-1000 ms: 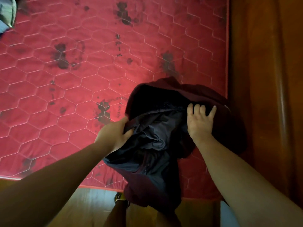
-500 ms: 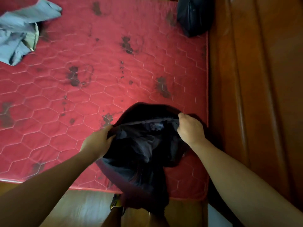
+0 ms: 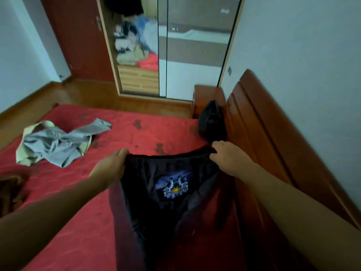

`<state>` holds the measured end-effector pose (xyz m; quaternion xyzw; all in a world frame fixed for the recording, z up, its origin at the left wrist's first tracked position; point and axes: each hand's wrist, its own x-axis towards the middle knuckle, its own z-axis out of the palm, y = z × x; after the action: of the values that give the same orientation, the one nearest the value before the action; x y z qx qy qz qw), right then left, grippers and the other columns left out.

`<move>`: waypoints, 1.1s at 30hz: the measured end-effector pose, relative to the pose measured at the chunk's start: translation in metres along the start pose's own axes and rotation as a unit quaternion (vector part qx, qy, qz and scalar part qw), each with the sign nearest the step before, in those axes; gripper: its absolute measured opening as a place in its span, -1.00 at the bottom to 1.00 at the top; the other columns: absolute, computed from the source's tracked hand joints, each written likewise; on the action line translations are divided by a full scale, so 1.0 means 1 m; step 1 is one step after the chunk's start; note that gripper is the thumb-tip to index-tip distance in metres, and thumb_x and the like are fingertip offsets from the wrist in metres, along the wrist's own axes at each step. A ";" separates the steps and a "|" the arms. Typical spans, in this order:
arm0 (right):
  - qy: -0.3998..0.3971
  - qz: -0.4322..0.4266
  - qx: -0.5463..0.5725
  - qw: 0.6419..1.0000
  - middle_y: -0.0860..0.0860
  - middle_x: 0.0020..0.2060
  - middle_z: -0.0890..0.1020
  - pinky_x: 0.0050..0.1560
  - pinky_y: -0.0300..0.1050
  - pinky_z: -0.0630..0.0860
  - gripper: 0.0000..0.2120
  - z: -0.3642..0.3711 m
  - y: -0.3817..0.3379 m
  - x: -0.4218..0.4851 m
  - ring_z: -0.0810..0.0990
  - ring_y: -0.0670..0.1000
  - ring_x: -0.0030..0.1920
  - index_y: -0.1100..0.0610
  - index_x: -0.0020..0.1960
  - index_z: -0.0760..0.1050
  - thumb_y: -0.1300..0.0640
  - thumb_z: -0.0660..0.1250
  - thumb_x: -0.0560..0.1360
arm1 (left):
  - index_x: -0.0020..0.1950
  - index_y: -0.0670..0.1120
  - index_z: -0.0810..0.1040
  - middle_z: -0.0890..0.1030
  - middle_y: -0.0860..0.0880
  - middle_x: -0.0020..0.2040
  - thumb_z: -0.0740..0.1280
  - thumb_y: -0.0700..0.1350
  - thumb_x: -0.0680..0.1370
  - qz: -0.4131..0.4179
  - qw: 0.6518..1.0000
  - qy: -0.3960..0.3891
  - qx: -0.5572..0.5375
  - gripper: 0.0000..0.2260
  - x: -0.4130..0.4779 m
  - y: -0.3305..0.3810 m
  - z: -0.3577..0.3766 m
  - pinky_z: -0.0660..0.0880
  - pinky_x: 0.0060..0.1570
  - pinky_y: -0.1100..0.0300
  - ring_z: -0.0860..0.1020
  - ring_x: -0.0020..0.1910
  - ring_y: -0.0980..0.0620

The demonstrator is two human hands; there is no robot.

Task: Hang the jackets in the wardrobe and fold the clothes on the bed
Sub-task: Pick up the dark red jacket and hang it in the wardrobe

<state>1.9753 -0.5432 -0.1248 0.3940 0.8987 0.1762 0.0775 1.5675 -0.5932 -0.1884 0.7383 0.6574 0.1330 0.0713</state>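
- The bed point(image 3: 82, 222) filled the lower left of the view, its red mattress bare across the middle, presumably serving as the working surface for sorting clothes.
- The wardrobe point(image 3: 136, 45) stood at 12 o'clock beyond the bed, one section open with folded clothes stacked inside and a dark garment hanging above them; it looked ready to receive a jacket.
- The jacket point(image 3: 162, 212), dark with a blue and yellow emblem on its lining, hung at 6 o'clock, spread by its top edge and draping down over the bed's near edge, likely held up so it could be straightened for hanging.
- A grey garment point(image 3: 58, 143) lay crumpled at 9 o'clock on the mattress, well apart from the jacket, seemingly waiting to be folded.
- A black bundle point(image 3: 210, 120) rested at 1 o'clock against the headboard point(image 3: 273, 133).
- The left hand point(image 3: 111, 167) pinched the jacket's top left corner, fingers closed on the cloth.
- The right hand point(image 3: 228, 157) clutched the top right corner the same way.
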 end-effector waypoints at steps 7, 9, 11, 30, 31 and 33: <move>0.067 0.082 -0.111 0.988 0.19 0.03 0.46 -0.09 0.03 0.30 -0.70 -0.137 0.020 0.018 0.48 0.24 0.01 0.22 0.05 0.51 0.37 0.41 0.35 | 0.20 0.02 0.28 0.47 -0.23 0.09 0.22 -0.29 0.45 0.156 0.984 0.072 0.054 -0.62 0.009 0.011 -0.171 0.56 -0.07 -0.05 0.59 -0.07 -0.29; 0.086 0.106 -0.124 0.983 0.19 0.15 0.44 0.04 0.06 0.37 -0.61 -0.167 0.020 0.019 0.47 0.25 0.13 0.19 0.20 0.48 0.33 0.39 0.39 | 0.24 0.08 0.33 0.36 -0.15 0.24 0.29 -0.24 0.49 0.182 0.976 0.076 0.091 -0.61 0.008 0.013 -0.215 0.54 -0.01 -0.06 0.54 -0.03 -0.25; 0.087 0.138 -0.135 0.977 0.20 0.25 0.40 0.18 0.08 0.37 -0.52 -0.193 0.020 0.019 0.43 0.24 0.25 0.13 0.36 0.40 0.28 0.37 0.46 | 0.23 0.26 0.34 0.39 -0.08 0.35 0.30 0.06 0.57 0.172 0.974 0.084 0.123 -0.73 0.005 0.023 -0.259 0.42 0.11 0.01 0.49 0.10 -0.14; 0.094 0.336 -0.153 0.925 0.14 0.15 0.44 -0.13 -0.01 0.33 -0.93 -0.347 0.007 0.044 0.45 0.15 0.11 0.16 -0.06 0.54 0.21 0.29 0.50 | 0.37 0.15 0.46 0.33 -0.08 0.13 0.23 -0.13 0.60 -0.037 0.956 0.227 0.181 -0.64 0.015 0.025 -0.393 0.52 -0.10 -0.09 0.50 0.08 -0.28; 0.094 0.340 -0.148 0.924 0.14 0.15 0.44 -0.12 -0.01 0.34 -0.90 -0.350 0.009 0.044 0.45 0.15 0.11 0.16 -0.04 0.56 0.18 0.29 0.50 | 0.42 0.17 0.43 0.35 -0.07 0.19 0.24 -0.17 0.57 -0.038 0.960 0.218 0.171 -0.55 0.014 0.022 -0.395 0.56 -0.09 -0.09 0.53 0.06 -0.27; 0.076 0.331 -0.150 0.929 0.13 0.14 0.43 -0.13 0.01 0.35 -0.89 -0.347 0.011 0.045 0.44 0.15 0.11 0.16 -0.01 0.56 0.19 0.30 0.50 | 0.46 0.19 0.41 0.37 -0.01 0.32 0.25 -0.23 0.53 -0.026 0.965 0.199 0.169 -0.46 0.011 0.011 -0.394 0.60 -0.04 -0.06 0.57 0.11 -0.23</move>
<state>1.8562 -0.5922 0.2005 0.6385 0.6835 0.3538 0.0047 1.4653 -0.6115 0.1915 0.6806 0.6905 0.1626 -0.1832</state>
